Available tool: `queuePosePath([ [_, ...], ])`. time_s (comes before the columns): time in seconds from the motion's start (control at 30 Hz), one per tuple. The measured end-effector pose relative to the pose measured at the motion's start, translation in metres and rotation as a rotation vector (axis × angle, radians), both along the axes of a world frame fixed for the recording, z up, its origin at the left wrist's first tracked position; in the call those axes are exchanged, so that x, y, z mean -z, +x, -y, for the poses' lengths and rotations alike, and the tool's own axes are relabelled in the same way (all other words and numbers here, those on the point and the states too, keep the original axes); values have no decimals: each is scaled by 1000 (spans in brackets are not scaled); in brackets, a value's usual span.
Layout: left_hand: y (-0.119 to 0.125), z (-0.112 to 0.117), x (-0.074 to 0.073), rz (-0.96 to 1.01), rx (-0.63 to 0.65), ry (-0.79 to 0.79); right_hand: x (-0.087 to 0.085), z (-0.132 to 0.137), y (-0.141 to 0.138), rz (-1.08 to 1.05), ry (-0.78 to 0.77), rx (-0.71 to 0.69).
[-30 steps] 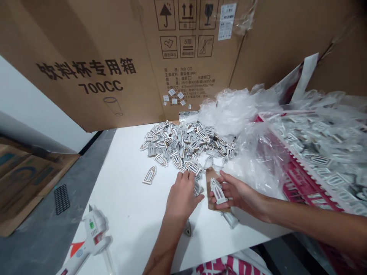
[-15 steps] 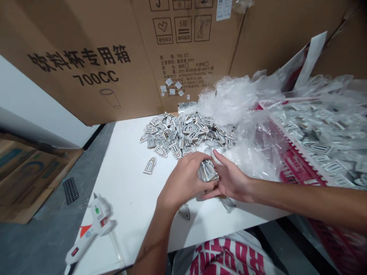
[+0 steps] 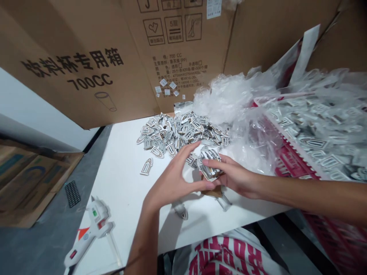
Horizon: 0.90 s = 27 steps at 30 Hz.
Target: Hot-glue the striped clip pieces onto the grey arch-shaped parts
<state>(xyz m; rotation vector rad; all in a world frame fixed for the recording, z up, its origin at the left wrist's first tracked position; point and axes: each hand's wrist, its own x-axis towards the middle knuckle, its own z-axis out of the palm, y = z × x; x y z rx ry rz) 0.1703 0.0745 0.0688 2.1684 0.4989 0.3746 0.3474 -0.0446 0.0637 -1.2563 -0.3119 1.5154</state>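
Observation:
My right hand (image 3: 237, 175) grips a stack of small grey-and-white arch-shaped pieces (image 3: 208, 152), its thumb across the top. Beside it, my left hand (image 3: 169, 179) has its fingers stretched out and spread from the thumb. The left thumb tip reaches the lower edge of the stack; whether it presses there I cannot tell. Under the hands lie a brown piece (image 3: 212, 191) and a small grey piece (image 3: 223, 202). Another arch-shaped piece (image 3: 180, 210) rests near the left wrist. Beyond the fingers spreads a heap of similar pieces (image 3: 172, 131), with a single one (image 3: 146, 167) apart on the left.
A white glue gun (image 3: 96, 223) lies at the front left of the white table (image 3: 123, 183). Large cardboard boxes (image 3: 114, 30) stand behind. Clear plastic bags (image 3: 252, 141) crowd the right, next to a pink crate (image 3: 292, 156) full of bagged pieces.
My left hand has opened and drawn away to the left from the stack. The right hand keeps the stack, its thumb now over the top. The view has shifted slightly.

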Motion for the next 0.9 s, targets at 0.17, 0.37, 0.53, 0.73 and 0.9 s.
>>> queuePosePath([
  [0.17,-77,21,58,-214,-200,311,-16,30,51,155,22,1],
  [0.37,-116,52,108,-274,-284,435,-11,65,70,195,-53,39],
  [0.53,-93,70,95,-264,-305,437,5,84,48,120,-118,-67],
  [0.73,-58,87,91,-251,-170,411,17,105,37,94,-160,-143],
  [0.9,-32,119,97,-292,-224,428,16,120,36,80,-190,-131],
])
